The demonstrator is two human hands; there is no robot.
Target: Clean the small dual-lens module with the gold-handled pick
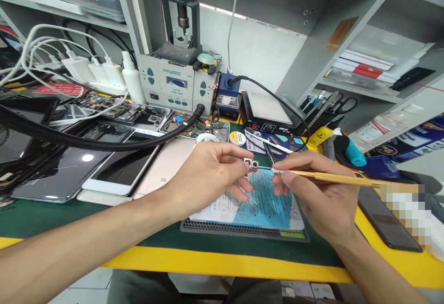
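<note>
Between the thumb and fingers of my left hand is a small phone camera module with square, silver-rimmed lenses. My right hand grips a slim gold-handled tool like a pen. Its thin tip points left and reaches close to the module; whether it touches cannot be made out. Both hands hover over a blue and white work pad, stained with dark specks, which lies on a grey perforated mat.
Phones and circuit boards crowd the left side. A hot air station and a black heating plate unit stand behind. A black hose crosses from the left. A dark phone lies at right.
</note>
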